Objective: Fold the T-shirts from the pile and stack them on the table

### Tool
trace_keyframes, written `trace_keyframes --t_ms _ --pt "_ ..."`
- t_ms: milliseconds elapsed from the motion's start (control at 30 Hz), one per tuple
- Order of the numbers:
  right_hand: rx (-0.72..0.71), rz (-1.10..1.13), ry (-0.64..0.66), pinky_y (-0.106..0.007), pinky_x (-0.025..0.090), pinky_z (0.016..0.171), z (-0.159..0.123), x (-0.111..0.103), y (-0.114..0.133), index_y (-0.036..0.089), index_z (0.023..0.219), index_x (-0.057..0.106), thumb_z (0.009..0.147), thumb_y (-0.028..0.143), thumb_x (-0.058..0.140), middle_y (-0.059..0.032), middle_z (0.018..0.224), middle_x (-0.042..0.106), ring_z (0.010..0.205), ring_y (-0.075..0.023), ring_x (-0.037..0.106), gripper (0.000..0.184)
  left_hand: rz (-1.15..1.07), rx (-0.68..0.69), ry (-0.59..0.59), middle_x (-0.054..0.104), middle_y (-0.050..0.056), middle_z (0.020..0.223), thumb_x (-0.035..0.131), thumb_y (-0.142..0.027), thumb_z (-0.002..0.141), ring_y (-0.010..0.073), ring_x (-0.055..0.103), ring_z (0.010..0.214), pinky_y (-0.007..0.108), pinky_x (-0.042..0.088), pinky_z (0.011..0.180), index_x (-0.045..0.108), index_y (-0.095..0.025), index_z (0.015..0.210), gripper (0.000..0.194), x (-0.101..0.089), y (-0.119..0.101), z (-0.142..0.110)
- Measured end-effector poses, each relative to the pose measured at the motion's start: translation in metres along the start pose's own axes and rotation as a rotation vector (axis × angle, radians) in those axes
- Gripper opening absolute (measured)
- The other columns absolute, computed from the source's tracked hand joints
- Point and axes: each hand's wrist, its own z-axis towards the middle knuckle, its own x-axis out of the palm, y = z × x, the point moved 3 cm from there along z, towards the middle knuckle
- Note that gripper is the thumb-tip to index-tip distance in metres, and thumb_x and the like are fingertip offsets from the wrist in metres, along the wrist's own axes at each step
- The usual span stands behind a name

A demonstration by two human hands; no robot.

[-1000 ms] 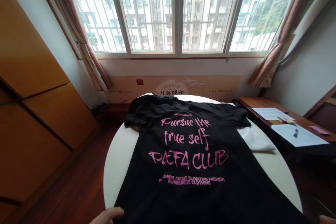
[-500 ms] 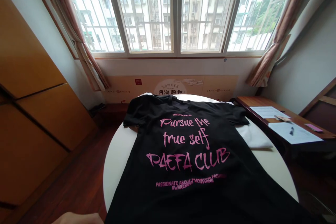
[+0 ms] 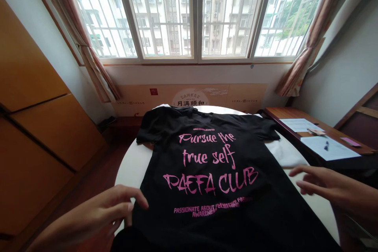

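Note:
A black T-shirt (image 3: 203, 173) with pink lettering lies spread over a round white table (image 3: 130, 169), its collar toward the window and its lower part running off the bottom of the view. My left hand (image 3: 103, 208) hovers at the shirt's left side, fingers bent and apart, holding nothing. Over the right side of the table, near the shirt's right edge, is my right hand (image 3: 325, 185), its fingers stretched out and apart with nothing in them. Under the right sleeve a folded white cloth (image 3: 285, 153) shows in part.
On the right stands a wooden desk (image 3: 274, 114) with paper sheets (image 3: 327, 145), a pen (image 3: 326, 145) and a pink item (image 3: 350, 142). A wooden cabinet (image 3: 35, 138) is at the left. Behind the table, a printed panel (image 3: 132, 96) sits below the window.
My left hand has risen from the bottom edge to the shirt's left side. My right hand has come into view from the right. The shirt looks nearly unchanged.

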Motion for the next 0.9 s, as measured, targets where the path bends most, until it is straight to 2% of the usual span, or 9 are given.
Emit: trace_keyframes --t_ms 67,100,167,300,400,500,633,767,900 --pt "0.022 0.027 0.072 -0.040 0.059 0.088 0.047 -0.010 0.019 0.038 0.122 0.075 0.098 0.067 0.055 -0.0101 0.110 0.078 0.102 -0.0301 0.076 0.042 -0.134 0.047 0.095 0.080 0.008 0.083 0.042 -0.067 0.099 0.0200 0.065 0.060 0.030 0.056 0.061 0.077 -0.021 0.116 0.060 -0.017 -0.017 0.030" --pt "0.013 0.011 0.071 -0.040 0.059 0.095 0.072 -0.014 0.027 0.035 0.121 0.075 0.097 0.067 0.056 -0.0089 0.117 0.078 0.110 -0.0306 0.074 0.044 -0.165 0.086 0.064 0.081 0.009 0.091 0.046 -0.063 0.099 0.0205 0.068 0.065 0.031 0.057 0.066 0.075 -0.020 0.118 0.056 -0.026 -0.025 0.047" --pt "-0.001 -0.077 -0.031 -0.040 0.055 0.106 0.125 -0.022 0.040 0.029 0.127 0.073 0.096 0.061 0.057 -0.0091 0.132 0.074 0.125 -0.0312 0.069 0.047 -0.118 0.172 -0.117 0.081 0.010 0.111 0.051 -0.054 0.099 0.0236 0.075 0.086 0.035 0.060 0.083 0.073 -0.019 0.123 0.048 -0.043 -0.041 0.089" --pt "0.065 -0.301 -0.159 -0.039 0.039 0.123 0.228 -0.016 0.059 0.014 0.152 0.056 0.103 0.041 0.049 -0.0167 0.158 0.057 0.146 -0.0299 0.054 0.057 0.227 0.264 -0.332 0.067 0.012 0.148 0.049 -0.033 0.095 0.0285 0.062 0.136 0.039 0.045 0.119 0.065 -0.015 0.144 0.054 -0.049 -0.068 0.187" --pt "0.122 -0.340 -0.155 -0.045 0.027 0.129 0.286 0.003 0.063 0.007 0.161 0.043 0.108 0.041 0.042 -0.0219 0.171 0.037 0.159 -0.0307 0.035 0.064 0.524 0.247 -0.329 0.048 0.015 0.166 0.045 -0.023 0.096 0.0258 0.045 0.154 0.034 0.030 0.129 0.054 -0.007 0.155 0.061 -0.041 -0.080 0.260" --pt "0.180 -0.364 -0.127 -0.062 0.017 0.129 0.316 0.024 0.053 0.012 0.168 0.032 0.109 0.052 0.039 -0.0219 0.176 0.024 0.164 -0.0351 0.020 0.071 0.683 0.215 -0.274 0.036 0.014 0.173 0.040 -0.026 0.103 0.0236 0.034 0.160 0.033 0.022 0.131 0.043 -0.008 0.163 0.062 -0.031 -0.081 0.312" --pt "0.223 -0.384 -0.087 -0.071 0.009 0.127 0.325 0.040 0.033 0.018 0.172 0.021 0.108 0.065 0.034 -0.0214 0.177 0.019 0.164 -0.0372 0.016 0.080 0.715 0.126 -0.237 0.033 0.018 0.174 0.038 -0.040 0.107 0.0321 0.030 0.161 0.049 0.022 0.130 0.039 -0.010 0.165 0.065 -0.022 -0.072 0.346" --pt "0.243 -0.407 -0.102 -0.073 0.018 0.124 0.339 0.029 0.030 0.019 0.167 0.037 0.105 0.068 0.040 -0.0222 0.170 0.039 0.160 -0.0417 0.029 0.079 0.711 0.066 -0.262 0.058 0.021 0.155 0.051 -0.042 0.100 0.0367 0.053 0.145 0.050 0.038 0.121 0.059 -0.014 0.148 0.056 -0.030 -0.079 0.362" --pt "0.232 -0.427 -0.223 -0.059 0.035 0.121 0.364 0.008 0.040 0.017 0.163 0.041 0.106 0.052 0.043 -0.0193 0.163 0.049 0.150 -0.0375 0.044 0.067 0.693 0.013 -0.409 0.058 0.021 0.150 0.052 -0.026 0.098 0.0351 0.057 0.138 0.045 0.044 0.115 0.059 -0.014 0.145 0.049 -0.060 -0.092 0.376"
